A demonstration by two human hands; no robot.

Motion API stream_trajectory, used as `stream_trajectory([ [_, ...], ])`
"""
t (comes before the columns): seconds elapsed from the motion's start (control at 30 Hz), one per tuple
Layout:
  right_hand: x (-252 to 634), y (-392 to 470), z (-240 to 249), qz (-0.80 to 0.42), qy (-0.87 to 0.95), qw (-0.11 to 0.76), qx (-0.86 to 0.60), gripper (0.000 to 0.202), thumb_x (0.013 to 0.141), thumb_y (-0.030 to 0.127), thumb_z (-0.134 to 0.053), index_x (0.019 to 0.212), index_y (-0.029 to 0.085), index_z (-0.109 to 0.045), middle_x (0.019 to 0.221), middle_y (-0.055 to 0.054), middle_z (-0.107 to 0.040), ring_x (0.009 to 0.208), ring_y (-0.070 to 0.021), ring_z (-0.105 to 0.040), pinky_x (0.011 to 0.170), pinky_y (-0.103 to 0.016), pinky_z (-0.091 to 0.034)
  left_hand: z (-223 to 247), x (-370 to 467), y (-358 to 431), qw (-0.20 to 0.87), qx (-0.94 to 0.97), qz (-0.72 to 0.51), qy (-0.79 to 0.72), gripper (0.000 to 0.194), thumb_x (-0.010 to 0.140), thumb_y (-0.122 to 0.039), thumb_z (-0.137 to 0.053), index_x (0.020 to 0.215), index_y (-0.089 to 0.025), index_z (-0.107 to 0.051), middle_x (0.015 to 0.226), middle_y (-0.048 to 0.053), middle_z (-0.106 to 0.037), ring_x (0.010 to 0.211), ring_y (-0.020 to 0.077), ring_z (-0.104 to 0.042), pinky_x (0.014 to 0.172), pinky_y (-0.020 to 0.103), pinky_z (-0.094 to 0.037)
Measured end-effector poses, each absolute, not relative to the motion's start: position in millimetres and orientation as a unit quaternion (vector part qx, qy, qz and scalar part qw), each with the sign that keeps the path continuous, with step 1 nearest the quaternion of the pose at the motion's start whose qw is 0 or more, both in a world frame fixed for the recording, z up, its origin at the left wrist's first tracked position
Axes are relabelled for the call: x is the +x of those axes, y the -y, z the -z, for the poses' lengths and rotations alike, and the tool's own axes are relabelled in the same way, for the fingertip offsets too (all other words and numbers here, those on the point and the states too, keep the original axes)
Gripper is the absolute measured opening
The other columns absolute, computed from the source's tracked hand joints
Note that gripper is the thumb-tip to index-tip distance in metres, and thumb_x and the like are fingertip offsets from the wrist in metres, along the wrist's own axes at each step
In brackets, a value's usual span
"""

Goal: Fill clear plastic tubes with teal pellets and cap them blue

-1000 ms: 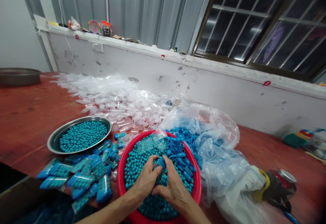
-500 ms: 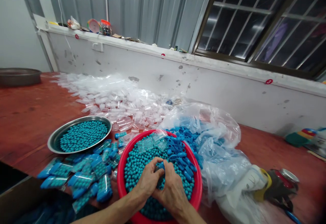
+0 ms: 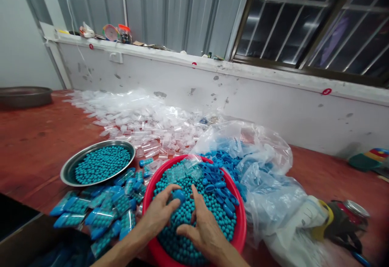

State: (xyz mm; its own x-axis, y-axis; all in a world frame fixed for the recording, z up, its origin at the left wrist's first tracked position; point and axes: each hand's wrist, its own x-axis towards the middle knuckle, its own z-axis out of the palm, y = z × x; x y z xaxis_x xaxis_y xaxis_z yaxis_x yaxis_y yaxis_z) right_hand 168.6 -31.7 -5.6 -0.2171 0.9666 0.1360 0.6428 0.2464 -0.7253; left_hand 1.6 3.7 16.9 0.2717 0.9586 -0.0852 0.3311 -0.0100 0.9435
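Observation:
Over a red basin (image 3: pixel 243 226) full of teal beads (image 3: pixel 182 240), my left hand (image 3: pixel 159 208) grips a small container, its rounded blue cap (image 3: pixel 178 195) showing between thumb and fingers. The container's body is mostly hidden by the hand. My right hand (image 3: pixel 203 224) is apart from it, fingers spread and thumb out, just above the beads. Several loose blue caps (image 3: pixel 220 194) rest on the beads at the basin's right side. Clear empty cases (image 3: pixel 178 172) lie on the beads at the back.
Left of the basin are a metal bowl (image 3: pixel 65 176) of teal beads and a pile of filled, blue-capped containers (image 3: pixel 101 216). Clear cases (image 3: pixel 146 125) cover the table behind. A plastic bag (image 3: pixel 264 194) with blue caps stands right, near a red jar (image 3: pixel 354 214).
My hands have moved apart. The right hand has let go of the blue-capped container and opened, while the left carries it slightly left. The view has shifted a little.

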Motion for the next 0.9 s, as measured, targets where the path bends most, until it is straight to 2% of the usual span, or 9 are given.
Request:
stream_trajectory([
  [0.07, 176.8, 27.0, 7.3, -0.268, 0.734, 0.299, -0.548, 0.07, 0.074, 0.023, -0.055, 0.135, 0.021, -0.021, 0.116, -0.01, -0.05, 0.078, -0.0183, -0.058, 0.071, -0.032, -0.047, -24.0, -29.6, -6.1, 0.377, 0.669, -0.301, -0.566, 0.039, 0.078, -0.034, -0.041, 0.115, -0.021, -0.046, 0.077, 0.0, -0.059, 0.066, 0.0163, -0.054, 0.064, 0.027, -0.043],
  [0.17, 184.6, 14.9, 5.1, -0.225, 0.761, 0.269, -0.545, 0.045, 0.079, 0.022, -0.048, 0.124, 0.018, -0.042, 0.107, -0.009, -0.056, 0.088, -0.0196, -0.056, 0.079, -0.031, -0.044, -31.2, -62.6, -11.8, 0.129, 0.696, -0.233, -0.667, 0.044, 0.081, -0.03, -0.037, 0.123, -0.019, -0.042, 0.096, 0.008, -0.06, 0.089, 0.0238, -0.054, 0.077, 0.035, -0.041],
  [0.27, 176.4, -7.8, -5.2, -0.144, 0.797, 0.224, -0.543, 0.034, 0.083, 0.018, -0.041, 0.117, 0.018, -0.048, 0.105, -0.007, -0.057, 0.094, -0.019, -0.055, 0.079, -0.027, -0.044, -31.1, -63.3, -23.9, -0.02, 0.705, -0.178, -0.686, 0.041, 0.083, -0.026, -0.031, 0.119, -0.015, -0.048, 0.102, 0.013, -0.057, 0.094, 0.0252, -0.051, 0.083, 0.037, -0.038],
  [0.33, 163.0, -29.6, -14.3, -0.067, 0.819, 0.187, -0.538, 0.04, 0.084, 0.011, -0.035, 0.121, 0.021, -0.044, 0.115, -0.008, -0.053, 0.094, -0.0185, -0.055, 0.074, -0.026, -0.045, -25.9, -49.4, -37.3, -0.044, 0.731, -0.156, -0.663, 0.039, 0.084, -0.026, -0.032, 0.116, -0.017, -0.05, 0.103, 0.012, -0.058, 0.095, 0.0255, -0.051, 0.083, 0.038, -0.038],
  [0.43, 140.6, -64.3, -23.9, 0.044, 0.837, 0.127, -0.53, 0.047, 0.083, 0.008, -0.035, 0.128, 0.02, -0.036, 0.129, -0.012, -0.042, 0.106, -0.0242, -0.047, 0.08, -0.035, -0.042, -10.8, -24.0, -62.1, -0.066, 0.768, -0.148, -0.62, 0.038, 0.081, -0.027, -0.04, 0.118, -0.02, -0.049, 0.117, 0.012, -0.052, 0.112, 0.0302, -0.04, 0.091, 0.046, -0.031],
  [0.53, 126.0, -85.3, -21.4, 0.06, 0.84, 0.089, -0.532, 0.035, 0.086, 0.013, -0.036, 0.119, 0.017, -0.047, 0.115, -0.013, -0.053, 0.108, -0.0263, -0.044, 0.084, -0.041, -0.039, 9.6, -8.0, -80.2, -0.049, 0.796, -0.128, -0.589, 0.039, 0.08, -0.023, -0.042, 0.117, -0.017, -0.05, 0.125, 0.015, -0.045, 0.122, 0.0326, -0.029, 0.098, 0.051, -0.021],
  [0.7, 131.8, -77.9, -2.0, 0.024, 0.849, 0.077, -0.522, 0.023, 0.083, 0.007, -0.038, 0.087, 0.012, -0.06, 0.089, -0.012, -0.061, 0.091, -0.0237, -0.054, 0.078, -0.036, -0.041, 33.3, 0.0, -70.9, -0.003, 0.831, -0.115, -0.545, 0.04, 0.081, -0.012, -0.033, 0.118, -0.014, -0.049, 0.127, 0.016, -0.044, 0.126, 0.0314, -0.024, 0.101, 0.053, -0.013],
  [0.8, 150.9, -67.9, 1.3, -0.011, 0.844, 0.087, -0.529, 0.018, 0.079, 0.006, -0.044, 0.087, 0.011, -0.059, 0.087, -0.013, -0.061, 0.082, -0.0228, -0.057, 0.069, -0.032, -0.044, 32.7, 7.1, -53.5, 0.04, 0.835, -0.114, -0.536, 0.04, 0.083, -0.014, -0.031, 0.12, -0.016, -0.047, 0.128, 0.015, -0.043, 0.126, 0.0309, -0.024, 0.102, 0.053, -0.012],
  [0.9, 168.3, -53.8, -3.8, -0.037, 0.831, 0.117, -0.542, 0.02, 0.077, 0.01, -0.048, 0.094, 0.013, -0.056, 0.09, -0.009, -0.061, 0.084, -0.0202, -0.058, 0.071, -0.028, -0.044, 21.0, 18.7, -38.9, 0.074, 0.814, -0.155, -0.555, 0.044, 0.083, -0.017, -0.035, 0.127, -0.017, -0.038, 0.131, 0.015, -0.039, 0.123, 0.029, -0.03, 0.101, 0.048, -0.018],
])
